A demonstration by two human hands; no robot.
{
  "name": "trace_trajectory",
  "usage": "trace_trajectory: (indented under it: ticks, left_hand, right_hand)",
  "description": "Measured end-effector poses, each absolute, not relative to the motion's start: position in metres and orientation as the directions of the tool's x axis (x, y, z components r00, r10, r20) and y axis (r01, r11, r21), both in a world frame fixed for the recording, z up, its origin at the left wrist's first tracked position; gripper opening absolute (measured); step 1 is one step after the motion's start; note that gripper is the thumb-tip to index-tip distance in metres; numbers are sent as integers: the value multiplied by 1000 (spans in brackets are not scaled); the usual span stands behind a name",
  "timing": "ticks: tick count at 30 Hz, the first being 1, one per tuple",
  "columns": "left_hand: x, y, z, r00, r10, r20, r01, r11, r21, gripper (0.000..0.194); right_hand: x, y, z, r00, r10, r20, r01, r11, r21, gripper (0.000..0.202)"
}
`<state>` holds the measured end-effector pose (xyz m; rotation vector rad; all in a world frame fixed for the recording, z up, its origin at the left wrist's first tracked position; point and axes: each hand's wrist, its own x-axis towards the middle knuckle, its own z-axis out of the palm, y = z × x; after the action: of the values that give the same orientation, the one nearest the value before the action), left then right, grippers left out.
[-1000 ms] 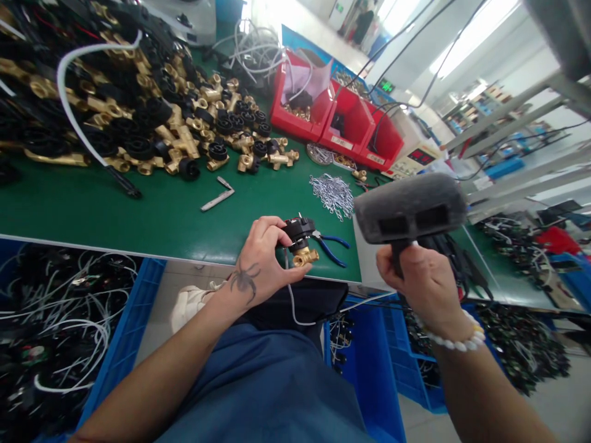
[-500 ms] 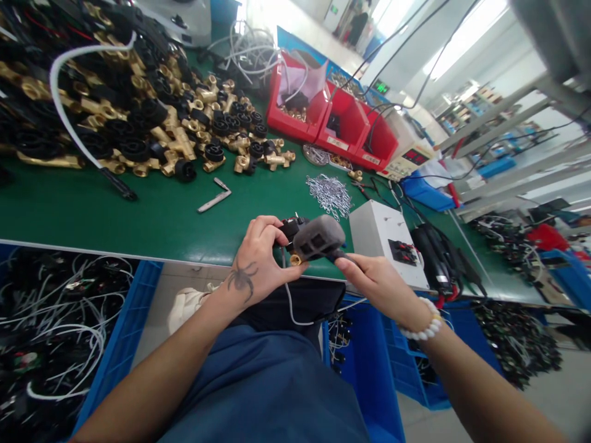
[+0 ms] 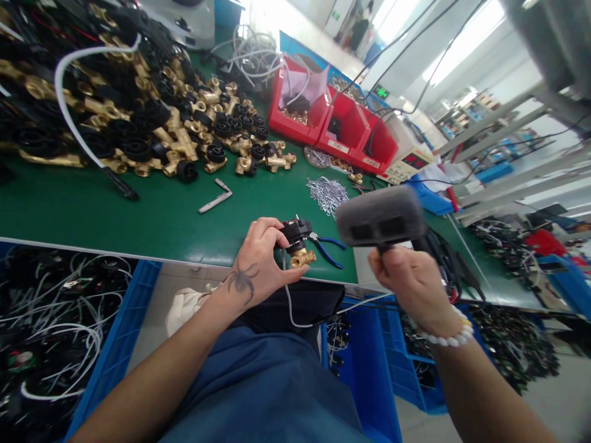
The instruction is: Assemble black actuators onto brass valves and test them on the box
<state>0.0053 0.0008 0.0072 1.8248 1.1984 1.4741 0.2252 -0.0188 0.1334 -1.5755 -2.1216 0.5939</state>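
My left hand (image 3: 261, 258) grips a brass valve (image 3: 302, 258) with a black housing (image 3: 297, 230) on top, at the front edge of the green table (image 3: 258, 200). A white cable hangs down from it past my fingers. Raised to the right of the valve, my right hand (image 3: 409, 277) is closed round the handle of a grey mallet (image 3: 381, 218), whose head is slightly blurred. Pliers with blue handles (image 3: 333, 253) lie on the table just right of the valve. A pile of small metal clips (image 3: 327, 195) sits behind them.
Many brass fittings (image 3: 178, 138) with black caps cover the back left. Red bins (image 3: 341, 132) stand at the back, beside a power supply (image 3: 409, 163). An L-shaped metal tool (image 3: 216, 198) lies left of centre. Blue crates (image 3: 364, 369) stand below the table edge.
My right hand has lifted the mallet up and to the right, off the valve. The valve and the blue-handled pliers have come into view. My left hand has stayed in place.
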Motion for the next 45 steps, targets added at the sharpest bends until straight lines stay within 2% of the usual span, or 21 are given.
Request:
trace_trajectory:
  ticks: [1, 3, 6, 7, 8, 11, 13, 16, 18, 22, 23, 25, 28, 30, 33, 35, 38, 39, 43, 45]
  left_hand:
    - [5, 1, 7, 26, 865, 500, 315, -482, 818, 41]
    - [5, 1, 7, 30, 865, 501, 316, -484, 816, 41]
    - [4, 2, 8, 37, 854, 520, 336, -500, 798, 38]
    - [4, 2, 8, 38, 851, 524, 341, -504, 794, 38]
    - [4, 2, 8, 39, 852, 523, 342, -503, 794, 38]
    - [3, 3, 9, 45, 866, 499, 335, -484, 809, 40]
    - [3, 3, 9, 51, 869, 492, 328, -480, 814, 40]
    - [3, 3, 9, 44, 865, 501, 327, -486, 810, 38]
    - [3, 3, 8, 45, 864, 501, 327, -487, 810, 37]
    - [2, 3, 9, 51, 869, 493, 311, -483, 819, 40]
    - [2, 3, 10, 52, 869, 492, 311, -482, 819, 41]
    - [2, 3, 10, 55, 867, 496, 316, -486, 815, 39]
    - [2, 4, 11, 54, 864, 501, 320, -490, 811, 37]
    - [2, 4, 11, 53, 868, 493, 318, -483, 816, 38]
    - [1, 3, 10, 54, 879, 475, 310, -466, 828, 41]
    - [1, 3, 10, 55, 878, 475, 307, -468, 829, 41]
    - [1, 3, 11, 55, 868, 493, 308, -485, 819, 39]
    - [2, 3, 11, 56, 866, 497, 307, -488, 817, 38]
    - [2, 4, 10, 61, 874, 482, 297, -477, 827, 40]
    - [2, 5, 10, 66, 877, 476, 298, -473, 829, 41]
  right_hand:
    - [226, -19, 134, -229, 965, 126, 749, 257, -611, 70]
    - [226, -19, 133, -231, 969, 82, 763, 233, -603, 71]
    - [223, -17, 128, -312, 943, -112, 866, 234, -442, 72]
    - [223, -17, 127, -324, 936, -135, 877, 243, -415, 72]
    - [224, -17, 128, -326, 938, -115, 871, 251, -422, 71]
    - [226, -18, 133, -280, 959, 45, 796, 258, -548, 70]
    - [225, -19, 132, -251, 966, 60, 777, 238, -583, 71]
    - [218, -17, 127, -286, 951, -118, 848, 194, -492, 74]
    - [216, -15, 127, -306, 936, -172, 870, 202, -450, 74]
    - [219, -16, 132, -247, 969, 31, 764, 214, -608, 72]
    - [220, -16, 132, -234, 971, 41, 750, 207, -628, 72]
    - [218, -16, 130, -254, 966, -41, 785, 182, -592, 73]
    - [216, -14, 129, -315, 929, -197, 859, 190, -476, 74]
    - [217, -13, 133, -315, 940, -134, 838, 209, -505, 73]
    - [222, -14, 136, -248, 968, 43, 751, 220, -623, 72]
    - [222, -13, 133, -254, 967, 6, 766, 205, -609, 73]
    - [220, -12, 127, -316, 932, -179, 863, 203, -463, 76]
    - [219, -12, 127, -322, 927, -194, 874, 213, -436, 75]
    - [221, -13, 133, -291, 956, -42, 820, 227, -526, 72]
    - [222, -14, 132, -272, 961, -42, 826, 211, -523, 73]
